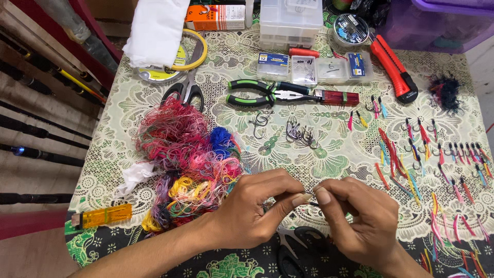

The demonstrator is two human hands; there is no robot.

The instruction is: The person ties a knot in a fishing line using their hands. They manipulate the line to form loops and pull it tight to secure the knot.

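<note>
My left hand (254,208) and my right hand (363,219) meet near the table's front edge, fingertips pinched together on a small fish hook (310,198) that is mostly hidden between them. Just left of my left hand lies a big tangle of coloured thread (188,159), red, pink, blue and yellow. A little pile of bare hooks (300,135) rests further back in the middle. Several finished hooks with coloured thread tails (427,154) are spread over the right side of the table.
Green-handled pliers (267,92), scissors (186,91), a red utility knife (393,67), small hook packets (314,69), a clear plastic box (290,20) and a line spool (350,28) lie at the back. Black scissors (293,252) sit under my wrists. An orange lighter (103,216) rests front left. Fishing rods (41,123) lean left.
</note>
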